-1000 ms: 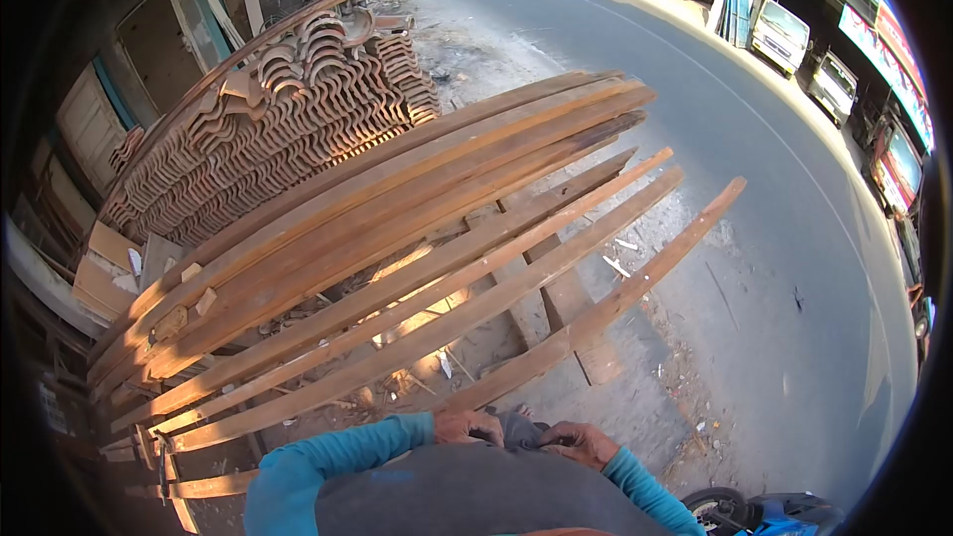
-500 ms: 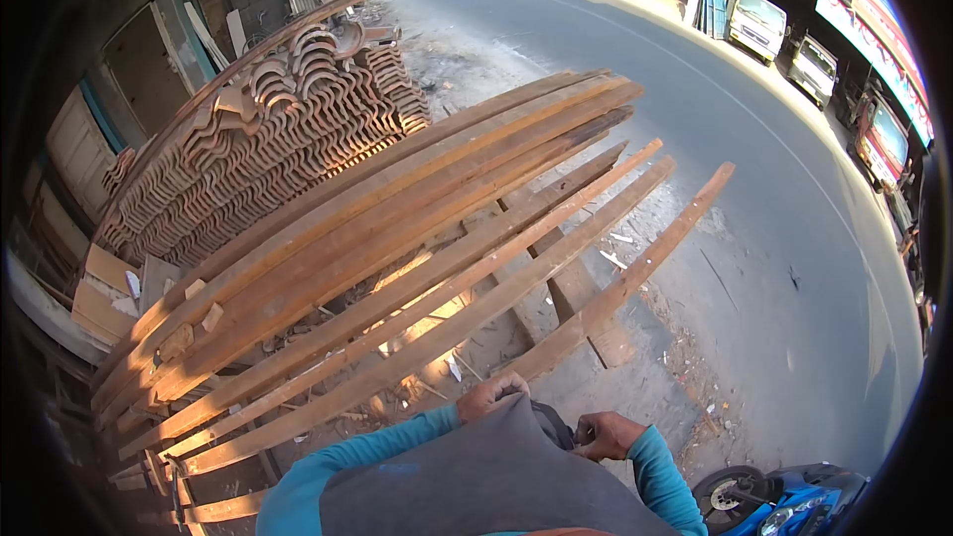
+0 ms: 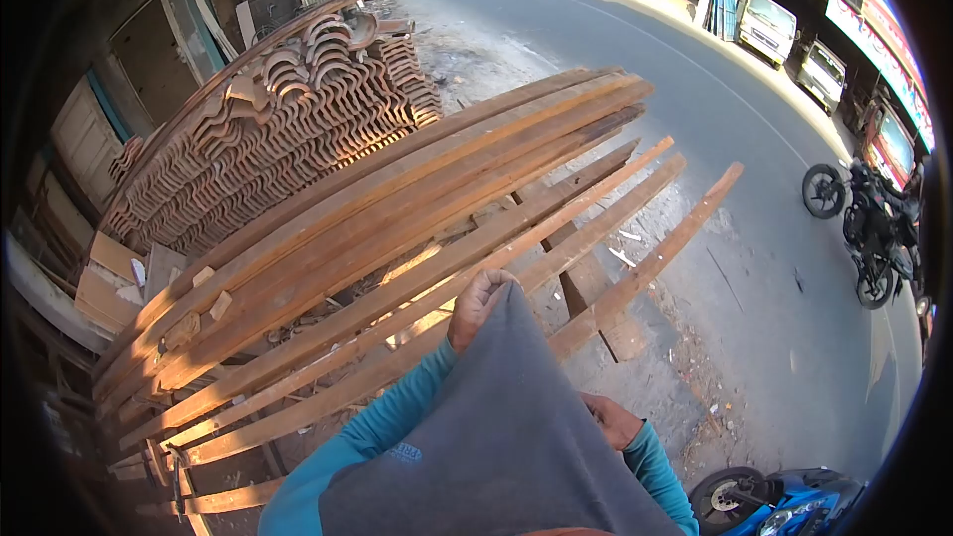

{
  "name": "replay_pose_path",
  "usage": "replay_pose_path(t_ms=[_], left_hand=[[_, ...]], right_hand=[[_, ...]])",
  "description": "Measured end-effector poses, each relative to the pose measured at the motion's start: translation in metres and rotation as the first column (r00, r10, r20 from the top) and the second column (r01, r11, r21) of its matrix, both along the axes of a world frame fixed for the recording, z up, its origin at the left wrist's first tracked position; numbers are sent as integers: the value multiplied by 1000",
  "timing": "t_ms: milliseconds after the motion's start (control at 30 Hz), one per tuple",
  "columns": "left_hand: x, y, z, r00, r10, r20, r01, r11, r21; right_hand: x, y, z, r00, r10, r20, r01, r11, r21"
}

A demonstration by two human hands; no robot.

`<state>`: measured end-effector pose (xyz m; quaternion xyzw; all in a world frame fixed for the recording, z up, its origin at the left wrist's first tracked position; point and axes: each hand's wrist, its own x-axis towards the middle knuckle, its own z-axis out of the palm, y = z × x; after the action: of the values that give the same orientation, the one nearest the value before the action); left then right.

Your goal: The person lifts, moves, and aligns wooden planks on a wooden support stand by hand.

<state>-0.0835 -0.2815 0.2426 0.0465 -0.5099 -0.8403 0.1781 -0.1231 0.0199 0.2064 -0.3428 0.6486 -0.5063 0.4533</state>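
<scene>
My left hand (image 3: 478, 308) is closed on the hem of the dark grey shirt (image 3: 476, 427) I wear over teal sleeves, pulling the cloth up and forward into a peak. Lower down, by the shirt's right edge, is my right hand (image 3: 612, 421). Its fingers curl in behind the cloth, and whatever they hold is hidden. Beyond both hands, long wooden beams (image 3: 397, 233) lie side by side, running from lower left to upper right. One separate beam (image 3: 660, 260) lies nearest my right hand.
Stacked curved clay roof tiles (image 3: 288, 129) stand behind the beams. A blue motorcycle (image 3: 794, 501) is parked at lower right. On the road (image 3: 715, 109), a black motorcycle (image 3: 872, 228) shows at the right. Parked vehicles (image 3: 766, 25) line the far side. Debris litters the ground.
My left hand has risen, stretching the shirt hem upward. The cloth now covers the dark item at my waist and part of my right hand. A black motorcycle has come into view at right.
</scene>
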Motion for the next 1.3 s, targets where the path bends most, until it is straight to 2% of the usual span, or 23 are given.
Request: replay_pose_path(t_ms=[100,133,200,233,300,367,433,500,567,667,733,767,800,833,867,900,967,1033,1100,1133,1167,1233,1300], left_hand=[[-10,-14,18,995,29,-98,-29,1000,1],[-15,-21,11,987,76,-144,-92,989,-112],[-7,-20,25,987,74,-139,-89,991,-103],[1,-21,34,996,-28,-89,20,996,-91],[7,-20,22,971,-230,61,235,967,-96],[18,5,-32,892,-383,239,437,864,-250],[46,23,-38,778,-542,319,628,692,-357],[65,30,-37,660,-645,385,747,510,-427],[74,31,-39,666,-607,435,743,487,-458],[82,22,-43,795,-385,468,602,591,-537],[87,1,-41,876,-92,473,390,710,-586],[85,-16,-37,883,34,468,266,785,-559],[84,-32,-30,889,109,444,146,853,-500],[82,-71,-26,929,-117,351,165,980,-111],[84,-96,-23,939,26,344,37,984,-173],[84,-113,-19,930,168,328,-93,968,-234],[77,-128,-3,893,381,242,-361,924,-122],[63,-151,-21,924,331,193,-292,934,-206],[46,-147,-58,959,244,143,-158,881,-445],[36,-142,-77,965,218,145,-93,802,-590],[31,-123,-84,969,161,186,-21,808,-589],[25,-83,-108,955,59,289,115,828,-549],[29,-51,-119,899,-63,434,288,830,-477]], right_hand=[[14,-22,26,985,45,164,-37,998,-50],[19,-25,22,987,9,162,9,994,-108],[31,-31,22,979,-178,94,189,975,-120],[28,-37,27,952,-303,32,305,950,-71],[0,-41,12,802,-562,-201,518,823,-233],[-56,-28,59,348,-873,-342,703,484,-521],[-86,-6,95,217,-951,-219,691,308,-654],[-83,-4,116,197,-917,-348,643,389,-660],[-82,-7,116,168,-861,-479,596,476,-646],[-71,-23,80,268,-793,-547,562,590,-580],[-59,-28,58,593,-722,-356,631,691,-352],[-55,-33,34,665,-687,-292,612,726,-314],[-48,-35,21,725,-584,-365,552,810,-199],[-41,-36,17,846,-449,-288,470,883,5],[-28,-37,24,914,-372,-164,393,912,119],[-17,-41,-5,918,-334,-212,354,933,66],[6,-47,-34,952,-221,-211,238,970,59],[19,-48,-40,979,-136,-155,152,983,101],[15,-46,-59,971,221,-92,-211,971,112],[14,-43,-65,962,245,-125,-225,962,157],[14,-39,-60,960,246,-129,-226,962,156],[8,-25,-41,988,-157,0,155,978,137],[-4,-7,-27,897,-421,136,415,907,74]])
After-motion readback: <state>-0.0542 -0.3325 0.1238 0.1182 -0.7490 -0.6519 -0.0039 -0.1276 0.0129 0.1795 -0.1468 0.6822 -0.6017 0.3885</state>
